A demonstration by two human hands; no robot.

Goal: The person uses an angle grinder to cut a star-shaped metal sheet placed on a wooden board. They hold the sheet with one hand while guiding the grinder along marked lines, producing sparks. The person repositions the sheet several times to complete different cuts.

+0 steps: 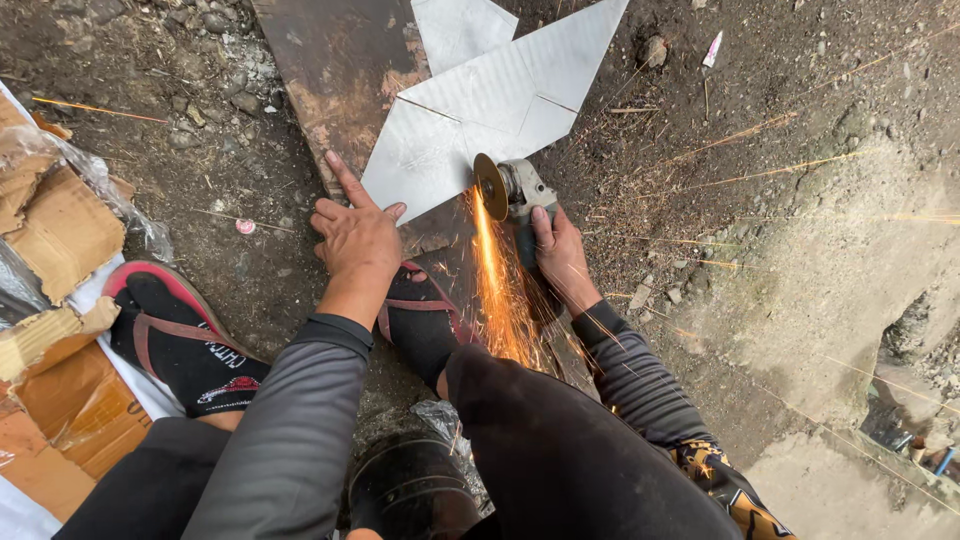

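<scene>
Head view: right hand (562, 250) is closed around an angle grinder (515, 195), its disc at the near edge of a sheet metal piece (480, 100) lying on a rusty plate (340, 70) on the ground. Left hand (358, 235) lies flat, fingers spread, at that sheet's near-left corner, gripping nothing. Sheet appears thin, stiff and sharp-edged; press on flat faces. Sparks hide the cut; the grinder's rear is hidden.

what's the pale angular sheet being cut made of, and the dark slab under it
Pale angular sheet: likely thin metal with a dull grey matte finish; the grinder's disc throws orange sparks at its edge. Dark slab: probably rusted steel plate, brown and blotchy, though weathered board is possible.
</scene>
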